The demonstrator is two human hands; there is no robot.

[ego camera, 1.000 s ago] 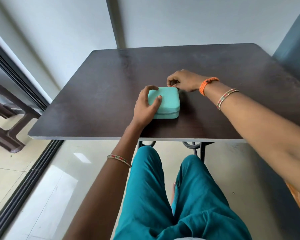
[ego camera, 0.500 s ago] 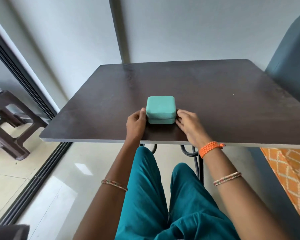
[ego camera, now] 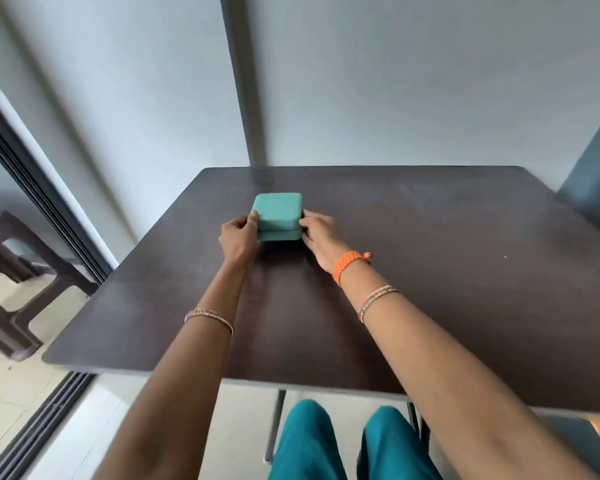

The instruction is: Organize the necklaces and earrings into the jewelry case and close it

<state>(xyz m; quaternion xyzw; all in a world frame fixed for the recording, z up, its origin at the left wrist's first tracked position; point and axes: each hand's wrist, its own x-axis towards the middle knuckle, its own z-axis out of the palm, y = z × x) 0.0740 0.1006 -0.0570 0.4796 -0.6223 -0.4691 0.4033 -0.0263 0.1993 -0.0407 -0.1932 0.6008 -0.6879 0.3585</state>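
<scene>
Nearest the camera we see two knees in teal trousers [ego camera: 347, 445] below the near edge of the dark table [ego camera: 430, 306], which serves as our landmark. Both forearms reach forward over the tabletop; the left carries a thin beaded bangle [ego camera: 208, 315], the right a similar bangle [ego camera: 376, 296] and an orange woven band [ego camera: 349, 263] at the wrist. Past the middle of the table, toward its far left part, stands the teal jewelry case [ego camera: 278, 214], lid down and closed, resting flat on the surface. We find the left hand [ego camera: 238, 237] against the case's left side, thumb curled onto the lid's edge and the remaining fingers folded round the side. The right hand [ego camera: 321, 235] meets the right side, its fingers bent inward against the wall of the case; we cannot tell how far they wrap behind it. No necklaces or earrings lie in sight. Left of the table stands a dark stool [ego camera: 11, 271]; behind the table rises a pale wall [ego camera: 395, 81].
</scene>
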